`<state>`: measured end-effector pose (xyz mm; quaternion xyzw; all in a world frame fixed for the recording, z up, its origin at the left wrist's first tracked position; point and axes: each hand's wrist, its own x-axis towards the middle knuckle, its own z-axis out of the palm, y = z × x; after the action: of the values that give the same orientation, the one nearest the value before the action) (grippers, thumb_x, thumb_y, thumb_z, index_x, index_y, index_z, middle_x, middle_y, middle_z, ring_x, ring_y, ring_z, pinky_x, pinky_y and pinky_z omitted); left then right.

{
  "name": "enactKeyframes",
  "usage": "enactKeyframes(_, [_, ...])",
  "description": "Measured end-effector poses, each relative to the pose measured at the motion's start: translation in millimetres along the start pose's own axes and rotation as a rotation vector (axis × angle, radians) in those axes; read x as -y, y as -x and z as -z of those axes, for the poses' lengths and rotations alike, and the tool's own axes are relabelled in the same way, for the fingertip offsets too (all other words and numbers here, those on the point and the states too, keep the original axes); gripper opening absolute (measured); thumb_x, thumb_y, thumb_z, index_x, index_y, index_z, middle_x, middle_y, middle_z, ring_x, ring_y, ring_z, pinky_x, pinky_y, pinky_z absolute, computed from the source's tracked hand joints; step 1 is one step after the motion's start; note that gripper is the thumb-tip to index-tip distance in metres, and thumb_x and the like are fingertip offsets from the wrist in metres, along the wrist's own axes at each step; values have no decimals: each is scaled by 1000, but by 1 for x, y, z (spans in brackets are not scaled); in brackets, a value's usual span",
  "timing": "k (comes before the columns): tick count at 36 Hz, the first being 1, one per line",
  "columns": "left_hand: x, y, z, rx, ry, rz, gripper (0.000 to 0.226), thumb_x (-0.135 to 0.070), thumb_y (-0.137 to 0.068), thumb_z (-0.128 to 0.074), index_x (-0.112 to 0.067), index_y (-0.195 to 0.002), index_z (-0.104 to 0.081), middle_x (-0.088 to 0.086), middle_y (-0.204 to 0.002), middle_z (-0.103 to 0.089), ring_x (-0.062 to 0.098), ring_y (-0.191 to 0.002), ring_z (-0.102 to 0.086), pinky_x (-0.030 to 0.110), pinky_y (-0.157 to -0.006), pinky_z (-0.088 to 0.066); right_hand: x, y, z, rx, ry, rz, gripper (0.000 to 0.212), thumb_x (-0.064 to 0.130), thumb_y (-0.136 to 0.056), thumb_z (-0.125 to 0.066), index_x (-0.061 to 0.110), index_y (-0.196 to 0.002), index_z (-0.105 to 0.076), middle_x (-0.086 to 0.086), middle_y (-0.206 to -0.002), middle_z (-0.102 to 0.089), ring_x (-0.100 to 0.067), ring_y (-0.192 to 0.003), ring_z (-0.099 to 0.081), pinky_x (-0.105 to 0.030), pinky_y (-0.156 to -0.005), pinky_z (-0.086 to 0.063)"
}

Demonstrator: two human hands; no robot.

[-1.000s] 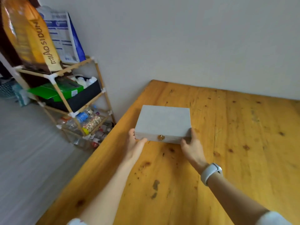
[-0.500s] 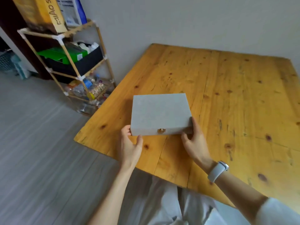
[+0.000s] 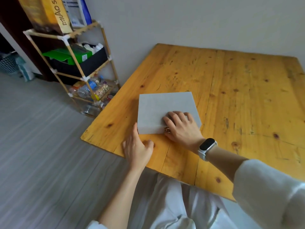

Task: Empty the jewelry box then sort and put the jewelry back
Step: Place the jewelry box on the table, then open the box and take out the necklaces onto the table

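Observation:
A closed grey jewelry box [image 3: 158, 108] lies on the wooden table [image 3: 239, 96] near its front left corner. A small gold clasp [image 3: 167, 129] shows on the box's front face. My right hand [image 3: 181, 128] lies over the front of the lid, fingers curled on top and thumb down at the front beside the clasp. My left hand [image 3: 137, 149] rests on the table at the box's front left corner, with a fingertip touching the box's left side and the thumb on the wood. The box's contents are hidden.
A bamboo shelf rack [image 3: 79, 63] with bags, a green carton and bottles stands left of the table against the wall. The table's front edge [image 3: 148, 164] runs just below my hands, over my lap. A white watch [image 3: 207, 146] is on my right wrist.
My right hand moved from the box's right front corner onto the lid by the clasp. My left hand slid down to the front left corner. The camera view shifted.

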<state>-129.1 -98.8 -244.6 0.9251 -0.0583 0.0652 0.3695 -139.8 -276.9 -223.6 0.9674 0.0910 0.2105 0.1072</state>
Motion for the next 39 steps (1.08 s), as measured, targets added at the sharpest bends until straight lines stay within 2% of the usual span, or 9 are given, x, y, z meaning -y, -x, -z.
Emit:
enactKeyframes(6, [0,0,2,22,25,18,77,-24,-79,-63,-18,-144,-23,4,-139,-45,23,-126,-40,34,-104,-19,-12,2,14,-94,-266,-88,38,36,-92,-38,12,-93,-67,-5,-94,-70,-27,-81,-65,-32,-66,-50])
enactKeyframes(13, [1,-4,7,113,222,119,74,-42,-78,-52,-20,-144,-27,1,-147,-34,21,-135,-30,47,-113,-15,-3,29,15,-79,-696,-838,43,22,-95,-41,0,-132,-39,-20,-132,-47,-35,-122,-43,-42,-101,-36])
enactKeyframes(16, [-5,-6,10,126,367,154,74,-45,-76,-49,-20,-143,-31,0,-149,-32,19,-136,-28,47,-112,-20,4,34,20,-41,-885,-878,45,24,-96,-38,7,-137,-33,-15,-125,-54,-31,-109,-55,-37,-85,-46])
enactKeyframes(20, [-15,-12,16,78,536,140,60,-42,-83,-53,-22,-138,-40,-2,-141,-43,16,-129,-37,33,-103,-32,-5,25,42,-125,-933,-975,43,22,-97,-37,10,-138,-35,-3,-107,-60,-20,-82,-57,-28,-70,-40])
enactKeyframes(25, [-47,-46,34,-6,727,60,47,-28,-92,-51,-20,-137,-43,-7,-134,-48,8,-122,-45,25,-99,-37,-27,-5,60,-290,-1015,-964,40,22,-96,-39,12,-135,-41,4,-111,-55,-9,-97,-50,-23,-81,-37])
enactKeyframes(29, [-74,-89,41,-12,783,24,42,-14,-97,-44,-14,-138,-39,-11,-127,-45,-15,-97,-46,-5,-72,-34,-51,-40,56,-320,-1035,-904,49,34,-91,-35,16,-136,-39,-2,-132,-51,-15,-121,-47,-39,-102,-40])
enactKeyframes(31, [-83,-113,42,1,797,14,42,-12,-97,-43,-14,-139,-38,-11,-128,-44,-10,-106,-46,-6,-73,-32,-63,-58,53,-317,-1031,-882,55,38,-86,-32,16,-137,-37,-4,-129,-51,-15,-119,-47,-41,-102,-40])
enactKeyframes(35, [-89,-158,38,14,804,6,43,-11,-96,-43,-13,-138,-39,-4,-137,-45,6,-123,-42,14,-96,-33,-82,-92,47,-322,-1048,-868,46,21,-93,-37,14,-139,-36,-10,-129,-45,-17,-118,-44,-41,-104,-38])
enactKeyframes(39, [-94,-186,29,20,758,-49,41,-5,-95,-39,-12,-136,-42,-13,-120,-49,-4,-105,-46,-5,-72,-34,-93,-114,35,-287,-1052,-878,48,16,-94,-39,14,-142,-30,-12,-131,-38,-25,-116,-47,-45,-101,-39])
